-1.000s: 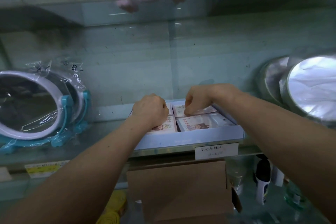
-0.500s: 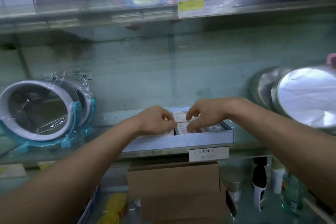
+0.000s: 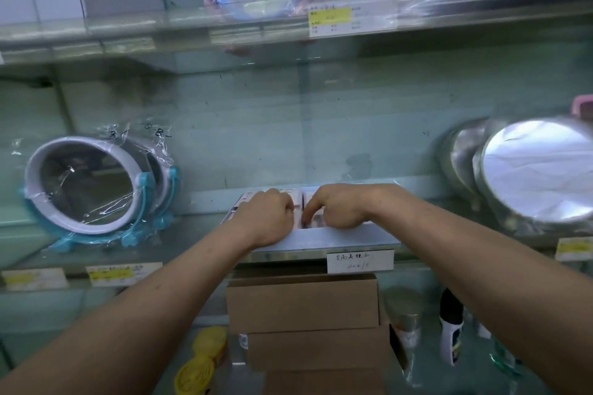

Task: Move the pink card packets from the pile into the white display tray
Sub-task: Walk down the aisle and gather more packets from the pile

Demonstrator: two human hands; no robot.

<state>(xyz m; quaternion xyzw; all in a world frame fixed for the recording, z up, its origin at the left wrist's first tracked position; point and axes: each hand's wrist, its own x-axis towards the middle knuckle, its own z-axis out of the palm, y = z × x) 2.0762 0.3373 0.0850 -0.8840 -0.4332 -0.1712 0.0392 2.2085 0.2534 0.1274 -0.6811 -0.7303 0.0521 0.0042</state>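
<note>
The white display tray (image 3: 346, 239) sits on the middle glass shelf. Pink card packets (image 3: 308, 195) lie flat inside it in two columns, mostly hidden by my hands. My left hand (image 3: 266, 218) lies knuckles up over the left column, its fingers curled down onto the packets. My right hand (image 3: 338, 208) is over the right column, with fingertips curled down at the gap between the columns and touching a packet. The two hands nearly meet at the tray's middle. No loose pile of packets is in view.
Wrapped round mirrors on blue stands (image 3: 86, 183) are at the left, silver round mirrors (image 3: 536, 170) at the right. A handwritten label (image 3: 360, 261) hangs under the tray. Brown cardboard boxes (image 3: 301, 301), yellow rolls (image 3: 195, 372) and bottles (image 3: 451, 330) fill the shelf below. Another shelf (image 3: 288, 22) runs overhead.
My hands have drawn closer together and slid toward the tray's front wall. The view has tilted up, so more of the upper shelf shows and less of the packets.
</note>
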